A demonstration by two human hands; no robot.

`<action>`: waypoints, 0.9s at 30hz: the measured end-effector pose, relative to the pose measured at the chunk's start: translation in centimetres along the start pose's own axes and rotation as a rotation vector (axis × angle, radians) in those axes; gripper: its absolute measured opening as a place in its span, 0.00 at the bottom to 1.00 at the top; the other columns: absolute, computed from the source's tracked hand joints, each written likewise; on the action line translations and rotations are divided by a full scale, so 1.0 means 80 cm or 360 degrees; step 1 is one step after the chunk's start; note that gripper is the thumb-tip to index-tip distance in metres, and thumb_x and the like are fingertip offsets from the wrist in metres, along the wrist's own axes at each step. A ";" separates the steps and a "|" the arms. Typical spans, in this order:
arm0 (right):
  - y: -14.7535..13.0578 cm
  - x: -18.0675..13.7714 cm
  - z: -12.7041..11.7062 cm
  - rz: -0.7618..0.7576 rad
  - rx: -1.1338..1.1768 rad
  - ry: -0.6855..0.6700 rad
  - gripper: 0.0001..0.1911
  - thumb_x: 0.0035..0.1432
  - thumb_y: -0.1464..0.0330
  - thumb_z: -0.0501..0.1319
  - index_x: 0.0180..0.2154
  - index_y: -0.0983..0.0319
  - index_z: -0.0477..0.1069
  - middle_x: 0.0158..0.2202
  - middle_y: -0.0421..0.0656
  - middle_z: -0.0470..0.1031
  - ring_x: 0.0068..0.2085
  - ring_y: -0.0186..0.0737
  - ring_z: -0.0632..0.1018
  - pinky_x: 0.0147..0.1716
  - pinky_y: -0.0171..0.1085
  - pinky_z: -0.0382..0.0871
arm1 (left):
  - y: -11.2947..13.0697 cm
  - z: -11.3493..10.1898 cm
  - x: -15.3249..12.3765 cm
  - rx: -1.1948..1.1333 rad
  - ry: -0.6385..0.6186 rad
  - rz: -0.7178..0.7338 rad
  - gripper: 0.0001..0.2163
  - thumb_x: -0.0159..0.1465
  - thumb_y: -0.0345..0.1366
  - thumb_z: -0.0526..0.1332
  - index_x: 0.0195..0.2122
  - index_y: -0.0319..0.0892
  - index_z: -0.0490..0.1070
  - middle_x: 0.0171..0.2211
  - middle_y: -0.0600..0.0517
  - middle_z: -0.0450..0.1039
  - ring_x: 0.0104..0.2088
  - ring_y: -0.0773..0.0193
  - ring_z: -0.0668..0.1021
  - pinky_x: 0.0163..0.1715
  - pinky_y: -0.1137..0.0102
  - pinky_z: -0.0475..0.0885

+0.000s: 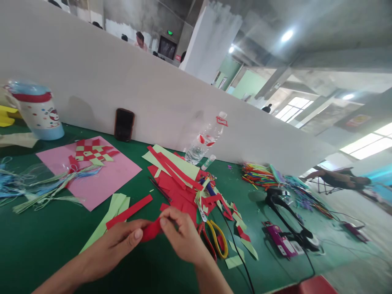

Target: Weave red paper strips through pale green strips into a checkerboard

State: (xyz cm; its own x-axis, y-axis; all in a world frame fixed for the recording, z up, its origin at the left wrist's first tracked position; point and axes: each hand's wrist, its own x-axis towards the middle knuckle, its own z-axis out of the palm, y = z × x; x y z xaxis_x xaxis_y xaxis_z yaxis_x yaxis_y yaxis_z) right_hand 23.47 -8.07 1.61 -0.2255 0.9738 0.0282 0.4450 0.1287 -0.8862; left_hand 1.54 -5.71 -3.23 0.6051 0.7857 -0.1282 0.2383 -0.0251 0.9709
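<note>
Between my two hands is a red paper strip (pixel 150 232), bent or curled, low over the green table. My left hand (pixel 122 241) pinches its left end between thumb and fingers. The other end sits in the closed fingertips of my right hand (pixel 180 232). Just beyond my left hand, a flat red strip (pixel 130 211) lies across pale green strips (pixel 108 220). Scissors (pixel 217 241) with red and yellow handles rest to the right of my right hand. Red paper sheets (pixel 180 200) are piled behind my hands.
A pink sheet (pixel 118 175) carries a red and green woven paper piece (pixel 93 151). A phone (pixel 124 124), a water bottle (pixel 203 141) and a cup (pixel 38 112) stand along the partition. Paper scraps, a black stand (pixel 288 216) and a cable lie to the right.
</note>
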 end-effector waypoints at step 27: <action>0.053 0.042 0.020 0.0234 0.0788 0.0352 0.22 0.56 0.49 0.65 0.30 0.62 0.70 0.21 0.35 0.65 0.22 0.30 0.66 0.23 0.31 0.60 | -0.002 0.017 0.010 -0.0877 -0.0157 -0.0572 0.26 0.59 0.61 0.62 0.47 0.43 0.71 0.30 0.53 0.75 0.20 0.73 0.62 0.18 0.73 0.61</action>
State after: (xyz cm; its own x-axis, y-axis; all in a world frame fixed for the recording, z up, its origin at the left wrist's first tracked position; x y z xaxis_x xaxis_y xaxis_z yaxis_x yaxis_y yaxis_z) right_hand 23.20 -4.57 -2.78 0.0193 0.9978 -0.0628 -0.0142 -0.0625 -0.9979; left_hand 3.06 -5.92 -3.74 0.6332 0.6254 -0.4559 0.0307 0.5684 0.8222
